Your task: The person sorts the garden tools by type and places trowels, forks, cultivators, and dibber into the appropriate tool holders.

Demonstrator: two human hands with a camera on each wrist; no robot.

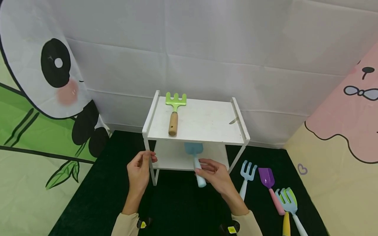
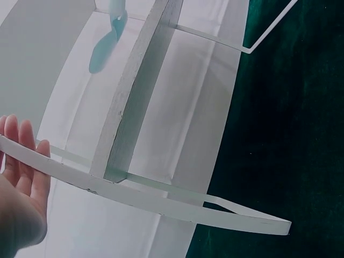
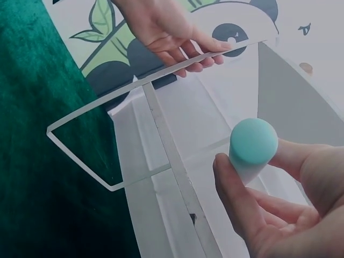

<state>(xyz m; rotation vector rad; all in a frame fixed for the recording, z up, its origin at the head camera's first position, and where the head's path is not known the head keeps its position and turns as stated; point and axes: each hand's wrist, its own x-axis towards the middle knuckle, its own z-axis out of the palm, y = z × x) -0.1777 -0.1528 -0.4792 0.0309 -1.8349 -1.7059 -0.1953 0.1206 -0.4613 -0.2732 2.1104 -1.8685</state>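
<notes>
A small white two-tier shelf (image 1: 203, 123) stands ahead, with a green hand rake (image 1: 175, 104) with a wooden handle lying on its top board. My right hand (image 1: 215, 173) pinches the pale handle of a light blue toy shovel (image 1: 200, 170) between thumb and fingers. The shovel's blade points away, into the gap over the lower board (image 1: 174, 155); the upper board partly hides it. At the shelf's front left leg, my left hand (image 1: 140, 168) grips the white bar, fingers behind it. The right wrist view shows the shovel's rounded handle end (image 3: 253, 142).
To the right on the dark green cloth (image 1: 97, 196) lie a light blue fork (image 1: 248, 173), a purple shovel (image 1: 266, 177) with a pink handle, and another blue fork (image 1: 289, 205) overlapping a green tool with a yellow handle (image 1: 285, 226). A white cloth wall (image 1: 206, 49) rises behind the shelf.
</notes>
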